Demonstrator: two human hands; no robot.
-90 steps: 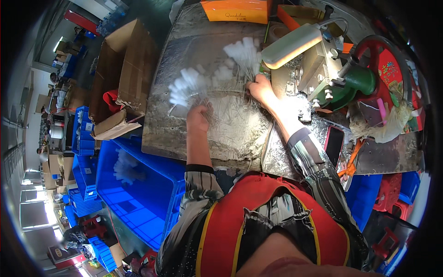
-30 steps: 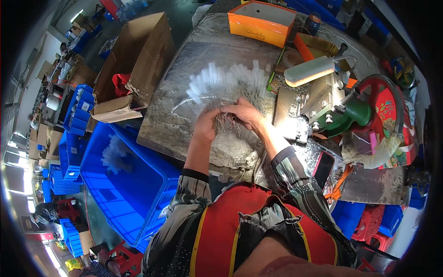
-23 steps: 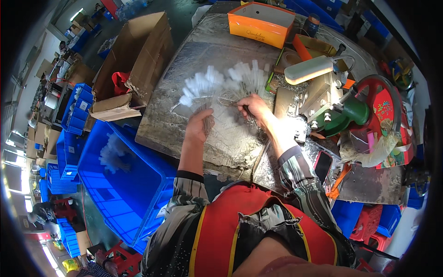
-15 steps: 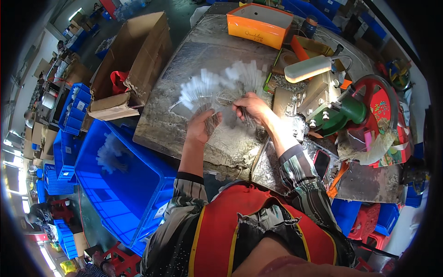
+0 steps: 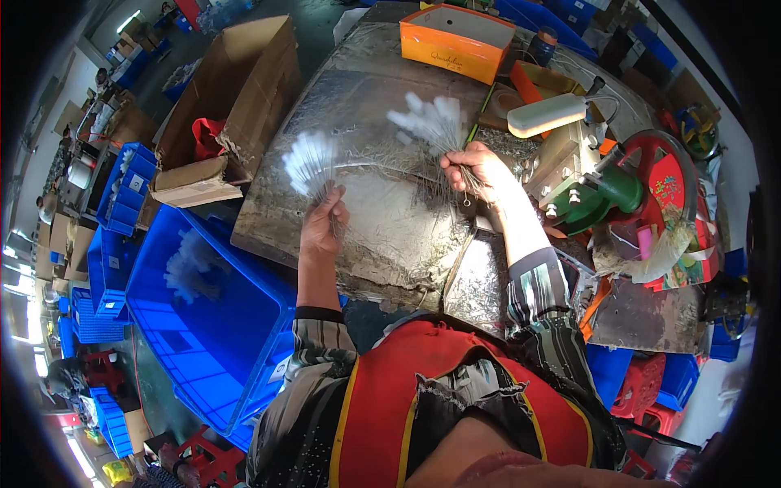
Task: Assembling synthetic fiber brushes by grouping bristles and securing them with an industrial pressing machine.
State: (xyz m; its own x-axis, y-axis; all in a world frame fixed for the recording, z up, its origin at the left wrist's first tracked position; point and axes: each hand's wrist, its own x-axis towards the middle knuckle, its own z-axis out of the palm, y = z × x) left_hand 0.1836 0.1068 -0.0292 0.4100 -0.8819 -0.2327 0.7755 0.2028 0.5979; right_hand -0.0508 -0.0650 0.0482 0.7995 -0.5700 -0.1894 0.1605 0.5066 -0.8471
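My left hand is closed round the thin wire stems of a bunch of white-tipped wire brushes. The white ends fan out above my fingers, slightly blurred. My right hand grips a second bunch of wire brushes by the stems. Its white heads point up and to the left, and a small wire loop shows below the fingers. Both bunches are held above the worn metal-topped table, apart from each other.
At my left stands a large blue bin holding a pile of white-tipped brushes. Beyond it is an open cardboard box with red cloth. An orange box sits at the table's back. A green machine with a red wheel and a lamp stand right.
My hands have moved apart, each with its bunch of brushes. The left went to the left, and the right went up and to the right.
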